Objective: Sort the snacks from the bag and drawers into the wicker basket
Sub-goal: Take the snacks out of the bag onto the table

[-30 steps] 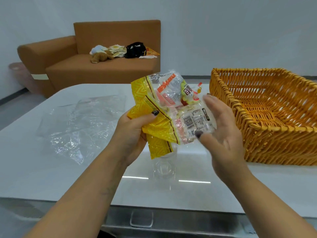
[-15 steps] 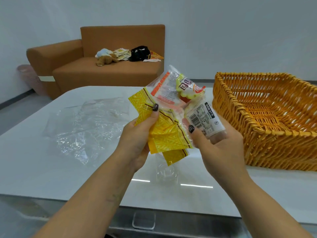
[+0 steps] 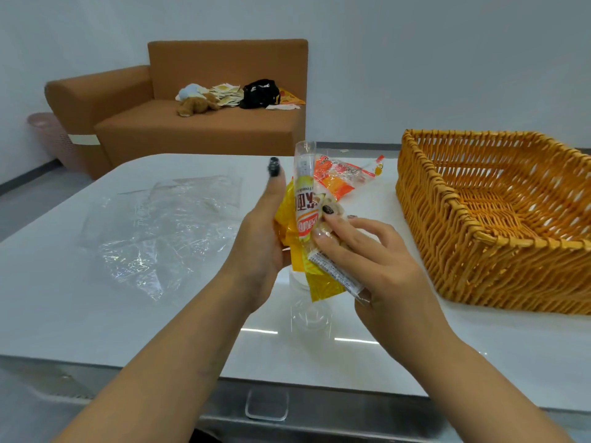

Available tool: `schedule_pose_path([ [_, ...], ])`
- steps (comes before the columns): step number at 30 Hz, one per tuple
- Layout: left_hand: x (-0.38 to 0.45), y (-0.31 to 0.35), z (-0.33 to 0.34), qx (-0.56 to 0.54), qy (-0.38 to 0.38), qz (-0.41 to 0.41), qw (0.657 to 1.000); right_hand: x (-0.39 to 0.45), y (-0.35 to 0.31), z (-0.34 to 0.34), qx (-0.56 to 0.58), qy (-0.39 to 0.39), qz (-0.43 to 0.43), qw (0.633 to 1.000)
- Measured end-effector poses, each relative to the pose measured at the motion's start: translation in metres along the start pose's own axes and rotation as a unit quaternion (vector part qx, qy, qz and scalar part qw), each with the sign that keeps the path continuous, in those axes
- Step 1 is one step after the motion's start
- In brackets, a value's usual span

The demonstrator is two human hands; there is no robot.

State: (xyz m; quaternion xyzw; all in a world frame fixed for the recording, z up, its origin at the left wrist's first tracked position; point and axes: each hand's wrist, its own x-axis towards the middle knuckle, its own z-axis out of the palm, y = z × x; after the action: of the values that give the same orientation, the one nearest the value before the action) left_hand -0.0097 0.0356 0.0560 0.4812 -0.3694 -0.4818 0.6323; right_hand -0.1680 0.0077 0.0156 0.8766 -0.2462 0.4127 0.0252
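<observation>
Far left of the grip, a clear plastic bag (image 3: 166,231) lies flat and crumpled on the white table (image 3: 64,302). Now the left hand (image 3: 260,247): its palm faces right with the fingers extended up along the yellow packet (image 3: 299,260), backing it rather than curling round it, one dark-painted nail sticking up at the top. Pressed against that yellow wrapper, and standing nearly upright between the two hands, is the clear snack packet (image 3: 307,206), its top seal poking above the fingertips. There's printing on it, large dark characters over a red-orange banner, but it's turned sideways and I can't quite read it; small print runs along its lower edge. The right hand (image 3: 377,270) pinches that clear packet, thumb on the front, fingers wrapped behind. Just beyond the grip, lying on the table, sits an orange-and-clear packet (image 3: 343,175), apart from both hands. Right of the grip stands the wicker basket (image 3: 454,206), well clear of the held snacks. Behind the table, a brown sofa (image 3: 198,129) carries a plush toy and other odds and ends.
</observation>
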Motion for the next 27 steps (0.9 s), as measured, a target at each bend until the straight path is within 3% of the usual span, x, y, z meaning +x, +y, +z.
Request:
schedule_pose_path([
  [3,-0.001,-0.006,0.001,0.072,0.004,0.028,0.997,-0.002,-0.002,0.004,-0.042,-0.030,0.019,0.999],
  [7,0.006,-0.013,-0.005,0.118,0.062,0.058,0.989,-0.004,-0.002,0.001,0.096,-0.136,0.078,0.983],
  [11,0.010,-0.014,-0.010,0.150,0.043,0.079,0.984,0.003,0.014,-0.031,0.327,-0.249,0.192,0.891],
  [16,0.009,-0.006,-0.008,0.101,-0.004,0.070,0.992,0.010,0.017,-0.042,0.493,-0.143,0.292,0.807],
  [22,0.006,-0.004,-0.004,0.094,-0.023,0.062,0.993,0.011,0.013,-0.035,0.590,-0.055,0.355,0.723],
  [27,-0.003,-0.007,0.000,0.169,-0.123,0.056,0.976,0.012,0.019,-0.037,0.525,-0.035,0.433,0.732],
])
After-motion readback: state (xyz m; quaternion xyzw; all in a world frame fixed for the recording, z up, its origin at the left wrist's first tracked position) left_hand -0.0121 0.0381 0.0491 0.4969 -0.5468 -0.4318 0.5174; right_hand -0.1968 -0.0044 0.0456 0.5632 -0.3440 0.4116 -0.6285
